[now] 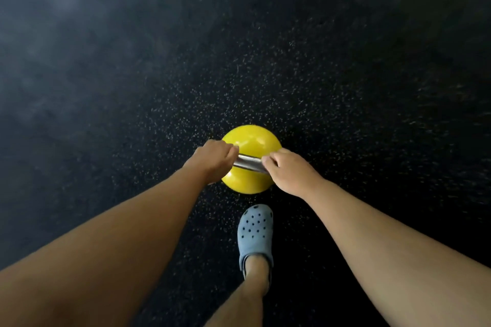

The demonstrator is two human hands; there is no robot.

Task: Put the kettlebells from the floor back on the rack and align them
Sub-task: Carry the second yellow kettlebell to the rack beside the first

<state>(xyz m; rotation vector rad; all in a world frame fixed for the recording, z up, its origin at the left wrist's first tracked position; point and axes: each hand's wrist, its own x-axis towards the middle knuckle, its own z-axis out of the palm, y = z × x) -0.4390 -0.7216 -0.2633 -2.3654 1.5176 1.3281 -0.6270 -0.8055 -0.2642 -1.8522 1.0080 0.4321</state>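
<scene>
A yellow kettlebell (252,141) with a silver metal handle (249,162) is seen from above, in the middle of the head view, over a dark speckled floor. My left hand (214,158) is closed around the left end of the handle. My right hand (288,170) grips the right end. I cannot tell whether the kettlebell rests on the floor or hangs just above it. No rack is in view.
Black rubber floor (345,87) with pale flecks fills the view on all sides. My foot in a light blue perforated clog (255,233) stands just behind the kettlebell.
</scene>
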